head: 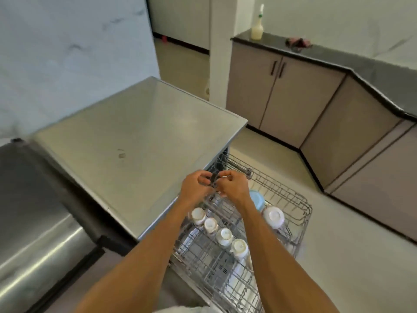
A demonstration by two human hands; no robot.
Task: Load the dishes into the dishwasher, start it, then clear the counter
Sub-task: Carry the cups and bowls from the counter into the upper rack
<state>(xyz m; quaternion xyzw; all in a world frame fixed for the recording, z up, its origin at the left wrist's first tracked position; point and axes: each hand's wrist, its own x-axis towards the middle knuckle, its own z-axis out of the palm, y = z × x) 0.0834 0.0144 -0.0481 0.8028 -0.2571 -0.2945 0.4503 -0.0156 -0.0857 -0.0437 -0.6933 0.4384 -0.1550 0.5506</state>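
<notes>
Hands close together over the back of the pulled-out rack: left hand and right hand nearly touching, fingers of both curled in toward a small dark part between them, right at the mouth of the dishwasher. Cannot tell whether they pinch that part, a rack wire, or nothing; too blurred. Both forearms come in from 6 o'clock. Dishwasher is a steel box with a flat top, at 9 to 10 o'clock of the hands. Wire rack sticks out of it toward 4 o'clock, over the pale floor. In the rack, four white cups stand upside down in a row along the edge nearest the dishwasher, running from just under the left wrist toward 5 o'clock. White bowl, also upside down, sits at the rack's far side, at 4 o'clock of the right hand; pale blue lid just beside it, partly behind the right wrist. Dark-topped desk runs along the wall from 1 to 3 o'clock, beige cabinet doors under it; on it a spray bottle upright at the end and a crumpled pinkish cloth near it, apart. Rounded steel appliance fills the 8 o'clock corner, beside the dishwasher.
</notes>
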